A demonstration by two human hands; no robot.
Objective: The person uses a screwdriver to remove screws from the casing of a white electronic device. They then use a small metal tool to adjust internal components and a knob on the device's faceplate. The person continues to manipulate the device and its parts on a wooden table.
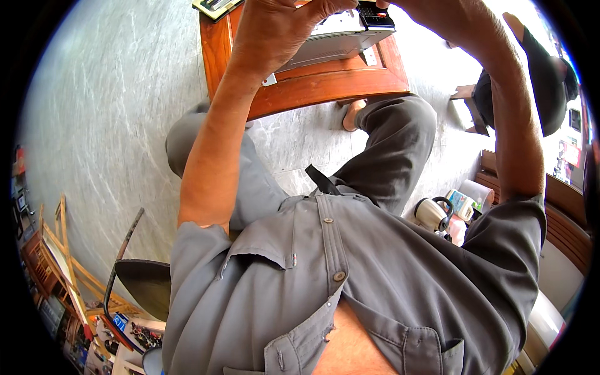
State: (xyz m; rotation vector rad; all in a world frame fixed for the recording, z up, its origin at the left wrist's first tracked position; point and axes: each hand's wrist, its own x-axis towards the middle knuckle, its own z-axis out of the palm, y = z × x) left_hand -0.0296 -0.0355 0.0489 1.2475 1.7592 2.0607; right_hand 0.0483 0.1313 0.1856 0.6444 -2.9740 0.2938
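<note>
At the top edge, a flat grey metal box (340, 49) with vent slots in its side lies on a reddish-brown wooden table (331, 87). A black part with a small red spot (376, 17) sits at the box's right corner. My left hand (275, 28) is over the left side of the box, its thumb and a finger drawn together toward the black part. What they grip is cut off by the picture's edge. My right hand (431, 14) comes from the right, a fingertip by the black part. Its other fingers lie outside the view.
A tray with a tool (215, 7) lies at the table's far left corner. On the right, a person in dark clothes (540, 87) sits near a wooden stool (469, 106). A kettle (432, 214) and a white jug (461, 203) stand lower right. A chair (144, 281) is lower left.
</note>
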